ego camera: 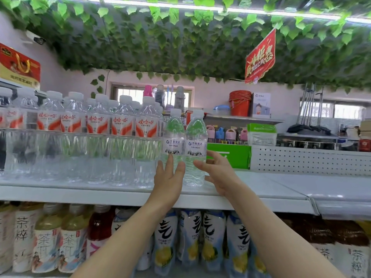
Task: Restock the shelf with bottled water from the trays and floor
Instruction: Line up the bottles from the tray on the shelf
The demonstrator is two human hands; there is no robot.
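Top shelf (261, 187): two blue-label water bottles stand upright, side by side and touching, near the front edge, at the right end of a row of red-label bottles (124, 125).

Left bottle (173, 141): just beside the last red-label one.

Right bottle (195, 145): bare shelf to its right.

Left hand (169, 177): raised in front of the left bottle's lower half, fingers straight and together, thumb out toward the gap between the two bottles. Grip open; cannot tell whether the fingertips touch the bottle.

Right hand (216, 171): at the right bottle's lower right side, thumb across its front, fingers stretched out past its right side. Grip open, not wrapped round.

Tier below: tea and other drinks (190, 237), packed along the front edge.
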